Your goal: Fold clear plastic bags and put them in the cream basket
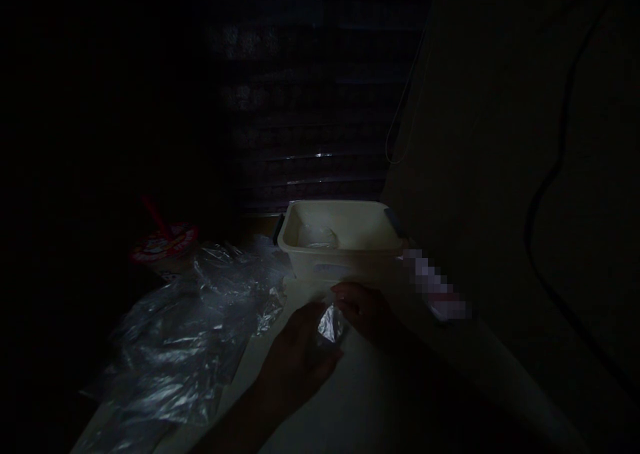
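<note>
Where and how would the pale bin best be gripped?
Probably by both ends, left hand from the left, right hand from the right: the pale bin stands upright, open-topped, with a dark handle-like piece on its left end and a grey piece at its right.

The left hand (293,354) partly hides a shiny piece (330,324) of unclear material. Crumpled plastic (185,347) covers part of the left edge of the table (360,394); pixelation obscures an item (440,287) at its right edge. The near edge is cut off.
</note>
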